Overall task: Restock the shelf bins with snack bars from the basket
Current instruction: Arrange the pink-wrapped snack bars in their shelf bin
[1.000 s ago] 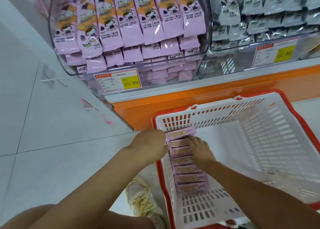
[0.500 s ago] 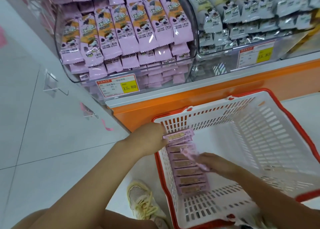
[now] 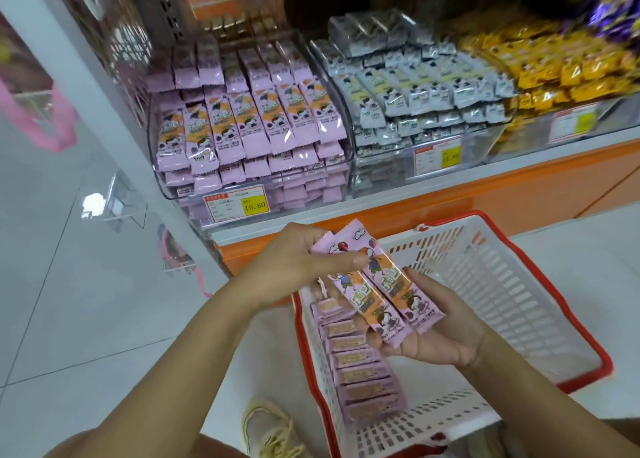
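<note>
over the left edge of the basket (image 3: 512,284), its right half open, both hands were clamped on a bunch of pink snack bars (image 3: 377,295): left hand (image 3: 298,267) pinching the top ends, right hand (image 3: 436,333) cupping the lower ends. the basket sat on white floor tiles (image 3: 69,302), a row of bars (image 3: 360,371) along its left wall. upper centre, the clear shelf bin (image 3: 249,135) stood nearly full.
</note>
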Available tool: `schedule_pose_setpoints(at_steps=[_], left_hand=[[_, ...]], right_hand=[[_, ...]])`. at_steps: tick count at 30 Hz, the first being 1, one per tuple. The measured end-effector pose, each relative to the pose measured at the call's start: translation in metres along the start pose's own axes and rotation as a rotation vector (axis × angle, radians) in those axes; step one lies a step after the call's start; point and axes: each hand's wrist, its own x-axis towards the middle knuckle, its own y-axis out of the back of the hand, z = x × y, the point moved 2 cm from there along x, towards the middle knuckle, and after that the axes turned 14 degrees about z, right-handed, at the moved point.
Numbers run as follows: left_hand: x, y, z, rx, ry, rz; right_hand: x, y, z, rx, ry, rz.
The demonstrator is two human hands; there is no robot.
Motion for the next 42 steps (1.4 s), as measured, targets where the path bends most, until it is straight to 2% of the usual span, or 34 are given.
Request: schedule_pose_setpoints(at_steps=[3, 6, 8, 10, 12, 14, 16, 18, 20, 23, 25, 28, 30, 36, 39, 42], left_hand=[[-0.009, 0.009, 0.01, -0.083, -0.012, -0.016], [-0.014, 0.024, 0.015, -0.171, -0.007, 0.143], [-0.014, 0.036, 0.017, -0.253, 0.007, 0.291], [-0.013, 0.049, 0.017, -0.279, 0.014, 0.432], [-0.012, 0.062, 0.015, -0.294, 0.032, 0.555], [-0.012, 0.074, 0.012, -0.345, 0.049, 0.629], [-0.015, 0.083, 0.013, -0.414, 0.067, 0.653], [-0.017, 0.091, 0.015, -0.456, 0.077, 0.657], [-0.021, 0.098, 0.021, -0.503, 0.065, 0.658], [-0.027, 0.11, 0.026, -0.543, 0.024, 0.688], [-0.03, 0.12, 0.024, -0.479, -0.016, 0.791], [-0.031, 0.138, 0.013, -0.235, -0.094, 1.067], [-0.031, 0.144, 0.008, -0.071, -0.133, 1.146], [-0.027, 0.146, 0.005, 0.104, -0.175, 1.165], [-0.026, 0.149, 0.003, 0.126, -0.146, 1.146], [-0.026, 0.152, -0.004, 0.181, -0.097, 1.108]], right_hand=[[-0.01, -0.015, -0.01, -0.098, 0.011, 0.066], [-0.017, -0.046, -0.031, -0.279, 0.147, 0.228], [-0.021, -0.065, -0.045, -0.539, 0.415, 0.475], [-0.021, -0.089, -0.052, -0.885, 0.716, 0.605], [-0.012, -0.112, -0.053, -1.281, 0.885, 0.623], [0.001, -0.125, -0.053, -1.571, 1.025, 0.621], [0.012, -0.135, -0.058, -1.718, 1.198, 0.648], [0.02, -0.146, -0.064, -1.775, 1.289, 0.664], [0.026, -0.155, -0.071, -1.753, 1.261, 0.63], [0.036, -0.163, -0.086, -1.574, 1.145, 0.631], [0.047, -0.16, -0.1, -1.47, 1.159, 0.753], [0.07, -0.155, -0.125, -1.389, 1.162, 0.937], [0.09, -0.156, -0.146, -1.403, 1.122, 1.043], [0.151, -0.178, -0.205, -1.525, 1.023, 1.254], [0.182, -0.189, -0.225, -1.694, 0.834, 1.335], [0.211, -0.194, -0.231, -1.736, 0.592, 1.363]])
